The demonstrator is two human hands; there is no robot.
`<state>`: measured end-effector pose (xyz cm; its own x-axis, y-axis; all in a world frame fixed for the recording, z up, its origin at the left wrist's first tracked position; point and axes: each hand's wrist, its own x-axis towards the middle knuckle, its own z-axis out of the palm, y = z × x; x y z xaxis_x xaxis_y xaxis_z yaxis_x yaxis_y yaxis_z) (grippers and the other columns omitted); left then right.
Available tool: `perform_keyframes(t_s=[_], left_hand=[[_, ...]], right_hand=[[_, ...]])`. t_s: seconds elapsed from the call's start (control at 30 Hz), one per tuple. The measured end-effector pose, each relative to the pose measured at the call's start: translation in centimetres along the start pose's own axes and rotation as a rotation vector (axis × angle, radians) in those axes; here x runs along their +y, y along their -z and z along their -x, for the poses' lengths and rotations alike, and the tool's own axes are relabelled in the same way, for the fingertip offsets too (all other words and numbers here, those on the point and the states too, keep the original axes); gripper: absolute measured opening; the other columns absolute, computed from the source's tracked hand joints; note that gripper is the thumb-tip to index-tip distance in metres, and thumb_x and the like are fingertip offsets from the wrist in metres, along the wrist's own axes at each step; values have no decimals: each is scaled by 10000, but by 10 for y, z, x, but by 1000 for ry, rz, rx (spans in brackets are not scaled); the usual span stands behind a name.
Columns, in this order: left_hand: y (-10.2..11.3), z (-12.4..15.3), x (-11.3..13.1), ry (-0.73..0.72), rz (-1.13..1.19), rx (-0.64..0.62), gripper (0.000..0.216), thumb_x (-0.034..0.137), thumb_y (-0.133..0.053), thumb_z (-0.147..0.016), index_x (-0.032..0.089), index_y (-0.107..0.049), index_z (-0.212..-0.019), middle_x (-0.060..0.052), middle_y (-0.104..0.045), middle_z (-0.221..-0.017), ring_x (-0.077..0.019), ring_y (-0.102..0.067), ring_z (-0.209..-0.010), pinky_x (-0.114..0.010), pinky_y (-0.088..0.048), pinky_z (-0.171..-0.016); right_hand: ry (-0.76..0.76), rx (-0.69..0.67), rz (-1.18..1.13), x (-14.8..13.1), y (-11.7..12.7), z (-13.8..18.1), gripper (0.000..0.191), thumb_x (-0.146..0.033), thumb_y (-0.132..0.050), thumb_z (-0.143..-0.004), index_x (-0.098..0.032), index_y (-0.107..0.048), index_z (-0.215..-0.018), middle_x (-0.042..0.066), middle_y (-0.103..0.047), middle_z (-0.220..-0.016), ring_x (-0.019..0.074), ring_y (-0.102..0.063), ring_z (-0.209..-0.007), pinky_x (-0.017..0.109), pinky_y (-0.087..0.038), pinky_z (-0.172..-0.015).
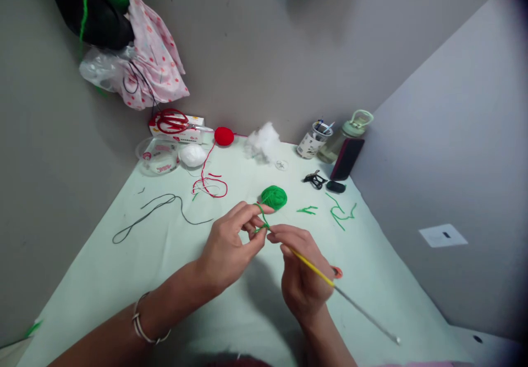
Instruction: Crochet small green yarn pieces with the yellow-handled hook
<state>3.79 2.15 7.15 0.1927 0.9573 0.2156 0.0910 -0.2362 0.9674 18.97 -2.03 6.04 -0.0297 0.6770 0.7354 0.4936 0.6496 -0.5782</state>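
My left hand (231,246) pinches a strand of green yarn (263,213), with the strand looped over the raised index finger. Closed like a pen grip, my right hand (307,273) holds a crochet hook (313,268) with a yellow handle and a long metal shaft that points down to the right. The hook's working tip meets the green yarn between my fingertips and is mostly hidden. Just beyond my hands lies a green yarn ball (274,197). A small orange-red object (337,272) shows partly behind my right hand.
Red scissors (172,121) lie on a box at the back left, near a plastic container (159,157), a white ball (192,155) and red yarn ball (224,136). White stuffing (264,142), a pen cup (314,141), bottle (357,125) and phone (347,159) line the back. Green scraps (342,211) lie right.
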Motion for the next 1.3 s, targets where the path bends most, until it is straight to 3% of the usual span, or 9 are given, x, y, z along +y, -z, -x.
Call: perform_keyframes(t_s=[0.13,0.23,0.47,0.63,0.73,0.83,1.1,1.3], left_hand=[[0,0,5,105,93,-19,199,140,-654,-820,198,-741,-989,-12,-657,-868,-117,-612,-734,-245,-548,-729],[0,-1,8,161,139,-28,240,159,-665,-815,196,-738,-1040,10,-637,-796,-116,-602,-705,-255,-549,-734],[0,-1,2,30,36,-2,241,118,-635,-816,203,-739,-1017,-16,-654,-900,-120,-614,-756,-259,-539,-749],[-2,0,8,267,257,-67,309,216,-686,-835,199,-709,-1142,24,-597,-784,-127,-607,-720,-277,-538,-729],[-1,1,13,278,301,-38,299,228,-714,-830,205,-696,-1128,31,-588,-794,-123,-609,-731,-275,-535,-742],[0,1,14,238,273,-10,268,204,-717,-832,208,-696,-1099,32,-598,-799,-120,-617,-748,-277,-537,-785],[2,1,14,172,210,4,272,174,-711,-836,205,-696,-1106,31,-615,-788,-127,-623,-755,-287,-533,-800],[-5,7,12,377,534,-98,366,236,-740,-834,172,-644,-1181,43,-591,-767,-103,-575,-678,-238,-486,-652]], right_hand=[[-84,73,-101,3,-5,1,298,-42,-516,-992,-246,-710,-1090,51,-761,-930,204,-737,-923,367,-610,-784],[-115,90,-147,4,-4,0,297,-49,-507,-1001,-249,-705,-1098,46,-760,-920,201,-733,-885,363,-605,-749],[-75,12,-56,1,-2,-5,275,-65,-531,-992,-246,-719,-1078,56,-770,-947,208,-743,-912,372,-615,-780],[-368,207,-346,5,-12,-2,195,-196,-542,-1039,-232,-731,-1011,37,-765,-926,142,-700,-700,309,-609,-656],[-506,215,-539,10,-15,-3,181,-278,-559,-1048,-221,-720,-987,42,-786,-939,130,-700,-669,295,-616,-637],[-548,217,-609,11,-16,-5,195,-318,-569,-1045,-213,-714,-969,49,-794,-928,126,-694,-651,284,-609,-618],[-435,215,-421,6,-13,-4,201,-223,-544,-1047,-213,-736,-988,42,-752,-924,127,-681,-686,290,-587,-645],[-30,221,-22,0,-20,1,335,-35,-594,-955,-272,-769,-1115,45,-673,-930,166,-688,-796,295,-575,-609]])
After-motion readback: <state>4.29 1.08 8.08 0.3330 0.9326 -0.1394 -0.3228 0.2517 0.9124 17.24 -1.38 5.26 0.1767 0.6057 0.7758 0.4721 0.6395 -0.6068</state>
